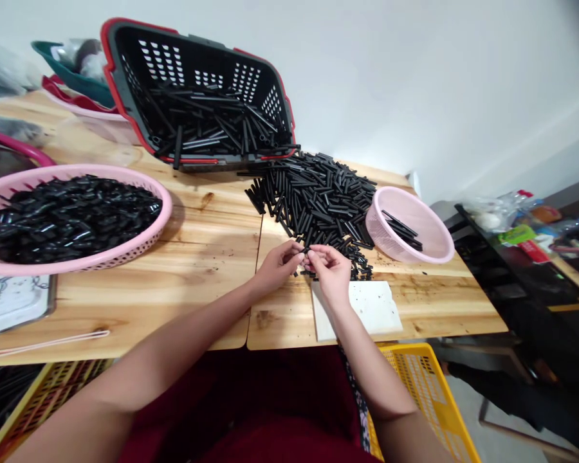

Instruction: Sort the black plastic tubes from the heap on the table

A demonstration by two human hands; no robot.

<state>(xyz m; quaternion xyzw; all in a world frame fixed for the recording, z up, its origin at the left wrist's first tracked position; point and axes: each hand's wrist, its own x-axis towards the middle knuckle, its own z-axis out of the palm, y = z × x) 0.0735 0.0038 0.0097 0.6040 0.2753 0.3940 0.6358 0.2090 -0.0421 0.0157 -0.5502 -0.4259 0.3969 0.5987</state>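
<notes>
My left hand (278, 265) and my right hand (334, 271) meet at the near edge of a pile of black tubes (318, 193). Their fingertips pinch a small black tube piece (306, 249) between them, and the fingers hide most of it. Shorter black pieces (361, 262) lie scattered just behind and beside my right hand. Under my right wrist is a white board (374, 308) with dark specks on it.
A black basket with red trim (118, 96) lies tipped towards me, full of long black tubes. To the right stands a pink basket (437, 238) with a few tubes. At left, another pink basket (166, 206) holds glossy black pieces. A yellow crate (429, 386) sits below the table edge.
</notes>
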